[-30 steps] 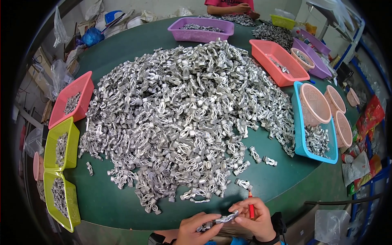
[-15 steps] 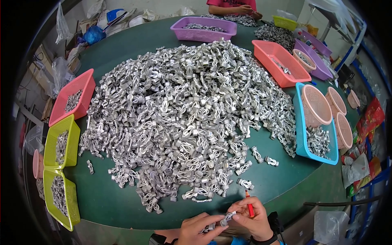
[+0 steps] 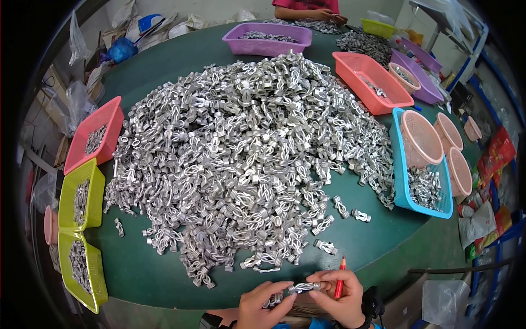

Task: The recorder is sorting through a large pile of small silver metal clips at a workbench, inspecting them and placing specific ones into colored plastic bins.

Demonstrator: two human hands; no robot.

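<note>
At the near edge of the table, both my hands are closed around small parts. Between my left fingertips and right thumb and fingers lies a twisted silver metal piece (image 3: 304,287) with ribbed ends, held level. My left hand (image 3: 257,308) pinches its left end and has another such metal piece (image 3: 272,300) tucked in its fingers. My right hand (image 3: 344,303) grips the other end and also keeps a red pencil (image 3: 339,278), tip up, between its fingers. Just beyond my hands spreads a large pile of the same metal pieces (image 3: 235,159), with a few single ones beside it.
Left of the pile stand a pink basket (image 3: 118,123) and two yellow-green baskets (image 3: 100,192). A purple basket (image 3: 268,50) is at the far side. To the right are a coral basket (image 3: 378,107) and a blue basket (image 3: 404,192) with small pink baskets. Across the table, another person's hands (image 3: 335,18) handle pieces.
The metal piece between my hands has turned from tilted to level and shows along its length. The red pencil has swung more upright. The whole view has shifted slightly.
</note>
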